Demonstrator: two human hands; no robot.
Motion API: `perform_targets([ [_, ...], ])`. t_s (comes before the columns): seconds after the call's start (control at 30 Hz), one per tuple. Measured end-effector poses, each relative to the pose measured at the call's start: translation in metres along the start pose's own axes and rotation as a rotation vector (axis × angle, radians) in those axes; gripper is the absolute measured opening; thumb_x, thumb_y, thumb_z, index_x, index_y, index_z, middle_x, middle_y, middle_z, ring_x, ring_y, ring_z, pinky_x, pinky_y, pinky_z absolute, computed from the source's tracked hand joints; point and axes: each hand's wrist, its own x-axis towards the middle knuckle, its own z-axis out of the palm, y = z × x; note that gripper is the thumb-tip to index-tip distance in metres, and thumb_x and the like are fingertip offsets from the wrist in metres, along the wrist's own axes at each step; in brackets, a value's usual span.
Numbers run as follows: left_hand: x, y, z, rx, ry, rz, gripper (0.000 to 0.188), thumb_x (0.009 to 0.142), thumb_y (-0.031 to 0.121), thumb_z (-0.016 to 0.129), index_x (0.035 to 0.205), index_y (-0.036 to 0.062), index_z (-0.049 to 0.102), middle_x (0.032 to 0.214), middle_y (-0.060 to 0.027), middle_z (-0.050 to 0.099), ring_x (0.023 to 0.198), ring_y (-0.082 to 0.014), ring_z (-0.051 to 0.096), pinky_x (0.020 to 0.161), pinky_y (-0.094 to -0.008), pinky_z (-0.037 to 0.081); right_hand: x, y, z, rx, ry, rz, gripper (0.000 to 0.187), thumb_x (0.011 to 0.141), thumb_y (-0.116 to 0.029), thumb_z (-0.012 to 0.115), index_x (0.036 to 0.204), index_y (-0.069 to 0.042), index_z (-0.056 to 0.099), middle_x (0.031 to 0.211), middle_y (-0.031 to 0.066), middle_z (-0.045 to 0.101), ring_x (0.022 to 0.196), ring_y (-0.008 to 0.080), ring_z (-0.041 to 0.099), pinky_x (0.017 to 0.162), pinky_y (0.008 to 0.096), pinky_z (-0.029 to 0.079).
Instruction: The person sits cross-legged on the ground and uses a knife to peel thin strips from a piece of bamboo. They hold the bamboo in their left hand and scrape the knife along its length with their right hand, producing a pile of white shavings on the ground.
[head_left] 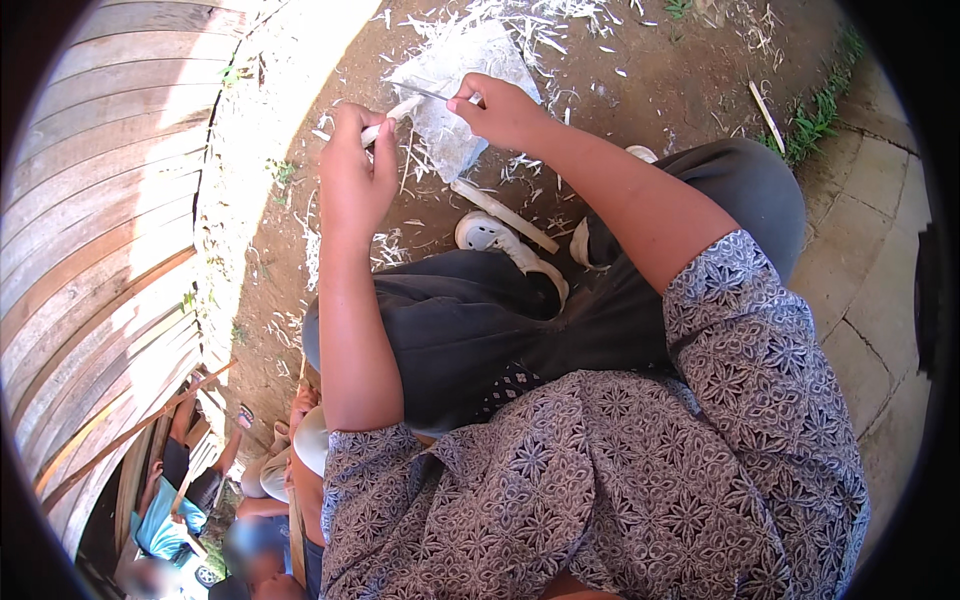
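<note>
My left hand (358, 165) is closed round a short pale wooden stick (374, 132), whose far end points up and to the right. In my right hand (503, 112) is a knife (424, 93); its thin, dark blade reaches left toward the tip of the stick. Whether blade and wood touch, I cannot tell. Both hands are held out above a whitish flat sheet or slab (497, 70) on the ground, strewn with pale wood shavings (548, 28). A longer split piece of wood (505, 215) lies between the sheet and my white shoe (500, 245).
A wall of wooden planks (120, 130) stands at the left, with a sunlit strip of ground beside it. Stone paving (868, 260) runs along the right, edged by grass (812, 125). Other people (170, 515) are at the lower left, near wooden poles (130, 435). A thin stick (768, 117) lies on the soil.
</note>
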Motion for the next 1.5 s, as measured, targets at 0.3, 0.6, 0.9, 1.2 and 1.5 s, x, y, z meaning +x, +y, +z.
perform_targets([
  [0.3,0.007,-0.004,0.002,-0.028,0.089,-0.041,0.018,0.101,0.013,0.065,0.096,0.001,0.053,0.076,-0.018,0.068,0.064,-0.0289,0.068,0.06,-0.0364,0.05,0.001,0.008,-0.012,-0.118,0.101,0.065,0.029,0.098,-0.037,0.065,0.106,-0.009,0.065,0.083,0.0135,0.07,0.078,0.0276,0.069,0.071,0.0415,0.052],
  [0.6,0.006,-0.007,0.006,-0.085,0.132,-0.072,0.022,0.1,0.015,0.067,0.093,0.0013,0.052,0.073,-0.0187,0.069,0.062,-0.0298,0.07,0.058,-0.0389,0.051,0.001,-0.012,0.005,0.062,-0.02,-0.063,0.029,0.102,-0.037,0.065,0.108,-0.008,0.061,0.071,0.004,0.062,0.056,0.0104,0.054,0.052,0.03,0.044],
  [0.9,0.004,0.001,0.006,0.003,0.107,-0.055,0.022,0.097,0.017,0.069,0.093,0.0017,0.054,0.068,-0.0194,0.063,0.058,-0.0343,0.064,0.055,-0.0392,0.047,-0.005,0.044,-0.017,-0.207,0.057,0.041,0.027,0.097,-0.037,0.067,0.102,-0.01,0.066,0.087,0.0141,0.07,0.082,0.0289,0.067,0.076,0.0433,0.051],
  [1.2,0.011,0.02,0.001,0.119,0.073,-0.049,0.017,0.1,0.013,0.066,0.094,0.001,0.056,0.075,-0.0145,0.069,0.067,-0.0235,0.068,0.062,-0.0347,0.051,-0.005,0.011,-0.021,-0.097,0.121,0.127,0.036,0.097,-0.044,0.066,0.108,-0.01,0.064,0.084,0.0123,0.07,0.078,0.0283,0.069,0.076,0.0438,0.052],
  [1.5,0.009,0.009,0.001,0.042,0.092,-0.014,0.017,0.099,0.014,0.067,0.096,0.001,0.056,0.079,-0.0191,0.069,0.067,-0.0307,0.068,0.061,-0.0377,0.05,0.002,0.014,-0.008,0.002,0.035,0.044,0.038,0.098,-0.044,0.064,0.108,-0.008,0.063,0.081,0.0127,0.068,0.076,0.0268,0.067,0.073,0.0418,0.051],
])
